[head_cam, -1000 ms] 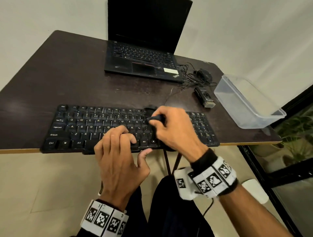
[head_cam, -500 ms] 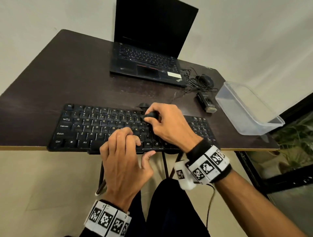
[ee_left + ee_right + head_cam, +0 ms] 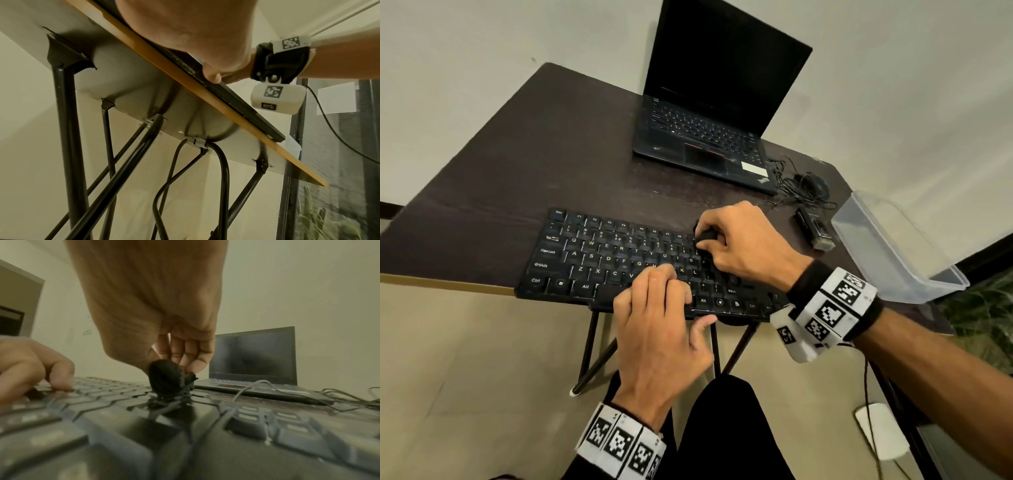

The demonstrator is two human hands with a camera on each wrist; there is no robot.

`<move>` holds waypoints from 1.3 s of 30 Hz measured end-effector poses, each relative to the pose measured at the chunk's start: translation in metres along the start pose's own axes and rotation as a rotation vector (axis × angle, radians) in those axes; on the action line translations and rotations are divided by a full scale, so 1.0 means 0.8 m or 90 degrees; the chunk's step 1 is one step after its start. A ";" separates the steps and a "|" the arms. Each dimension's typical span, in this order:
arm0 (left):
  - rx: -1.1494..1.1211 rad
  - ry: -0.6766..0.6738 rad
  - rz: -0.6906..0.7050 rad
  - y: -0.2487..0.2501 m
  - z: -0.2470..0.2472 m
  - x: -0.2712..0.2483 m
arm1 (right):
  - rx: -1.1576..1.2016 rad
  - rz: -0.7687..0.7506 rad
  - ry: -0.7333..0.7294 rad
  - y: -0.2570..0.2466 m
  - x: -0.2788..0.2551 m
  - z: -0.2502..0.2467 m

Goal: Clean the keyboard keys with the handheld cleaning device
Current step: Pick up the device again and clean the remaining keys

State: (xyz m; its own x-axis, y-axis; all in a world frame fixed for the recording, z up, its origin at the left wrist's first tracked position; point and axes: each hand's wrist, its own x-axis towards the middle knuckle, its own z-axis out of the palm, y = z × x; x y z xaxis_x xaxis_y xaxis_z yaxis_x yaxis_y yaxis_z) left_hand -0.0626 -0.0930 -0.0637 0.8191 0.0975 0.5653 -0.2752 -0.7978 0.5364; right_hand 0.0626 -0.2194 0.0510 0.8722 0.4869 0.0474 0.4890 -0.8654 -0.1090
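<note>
A black keyboard [image 3: 599, 253] lies along the front edge of the dark table [image 3: 517, 164]. My right hand [image 3: 739, 246] grips a small black cleaning device [image 3: 705, 236] over the far rows, right of the keyboard's middle. In the right wrist view the device [image 3: 164, 379] stands upright with its bristles on the keys, pinched by the fingers [image 3: 185, 353]. My left hand [image 3: 661, 308] holds the keyboard's front edge, fingers curled over the lower keys. Its thumb [image 3: 212, 78] presses against the front rim.
An open black laptop [image 3: 709, 137] stands at the back. A mouse with a tangled cable [image 3: 811, 185], a small black gadget [image 3: 815, 229] and a clear plastic container [image 3: 893, 253] sit to the right. Black table legs [image 3: 65, 129] run underneath.
My right hand has moved the cleaning device across the keys toward the keyboard's far rows. The left hand has kept its hold on the front edge. The head view has shifted.
</note>
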 end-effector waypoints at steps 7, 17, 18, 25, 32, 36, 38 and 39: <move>0.000 0.035 0.006 -0.002 0.004 -0.002 | 0.020 -0.065 -0.039 -0.011 0.015 -0.013; 0.046 0.062 0.021 -0.005 0.008 -0.003 | 0.043 -0.111 -0.035 -0.044 0.036 0.005; 0.048 0.063 0.023 -0.005 0.008 -0.003 | 0.037 -0.099 -0.038 -0.033 0.027 0.002; 0.039 0.070 0.025 -0.004 0.006 -0.002 | 0.050 0.102 0.005 0.081 -0.053 -0.010; 0.037 0.057 0.013 -0.003 0.005 -0.002 | 0.158 0.146 -0.013 0.081 -0.035 -0.007; 0.041 0.047 0.011 -0.003 0.005 -0.002 | 0.195 0.066 -0.017 0.027 0.019 0.008; 0.047 0.050 0.014 -0.005 0.006 -0.003 | 0.180 0.020 -0.034 0.001 0.041 0.014; 0.047 0.052 0.016 -0.006 0.006 -0.004 | 0.169 0.005 -0.047 -0.006 0.046 0.015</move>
State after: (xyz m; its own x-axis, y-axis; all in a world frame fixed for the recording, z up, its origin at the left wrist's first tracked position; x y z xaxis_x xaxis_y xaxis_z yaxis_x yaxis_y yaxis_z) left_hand -0.0615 -0.0920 -0.0709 0.7681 0.1218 0.6286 -0.2553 -0.8421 0.4751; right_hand 0.0922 -0.1960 0.0411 0.8684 0.4953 -0.0254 0.4528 -0.8127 -0.3667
